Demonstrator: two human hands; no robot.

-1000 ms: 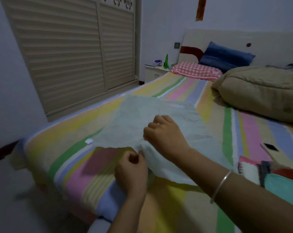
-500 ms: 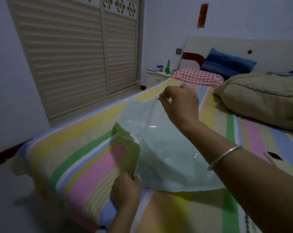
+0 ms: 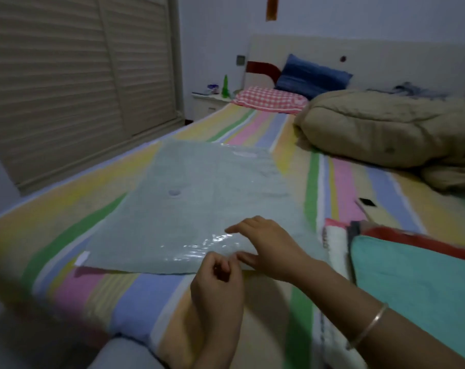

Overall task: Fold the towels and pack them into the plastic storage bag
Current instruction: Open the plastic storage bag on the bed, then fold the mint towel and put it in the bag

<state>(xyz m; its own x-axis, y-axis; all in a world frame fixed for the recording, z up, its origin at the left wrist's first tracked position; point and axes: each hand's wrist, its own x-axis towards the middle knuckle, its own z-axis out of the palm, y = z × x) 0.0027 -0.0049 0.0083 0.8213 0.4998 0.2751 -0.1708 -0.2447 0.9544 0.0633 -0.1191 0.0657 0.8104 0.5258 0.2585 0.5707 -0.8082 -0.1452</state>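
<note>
The pale green plastic storage bag [image 3: 199,198] lies flat and spread out on the striped bed, with a round valve near its middle. My left hand [image 3: 218,278] pinches the bag's near edge with curled fingers. My right hand [image 3: 263,243] rests on the near edge just to the right, fingers mostly straight, thumb under the rim. A stack of towels [image 3: 401,275] lies at the right, teal on top with red, white and dark ones beneath.
The striped bedsheet [image 3: 135,296] covers the bed. A bulky beige quilt [image 3: 385,134] sits at the back right, pillows [image 3: 271,98] at the headboard. A dark phone [image 3: 367,202] lies beyond the towels. Slatted wardrobe doors [image 3: 66,75] stand to the left.
My right hand had lifted one part of the bag high; now the bag lies unfolded flat and my right hand has come down to its near edge beside my left hand.
</note>
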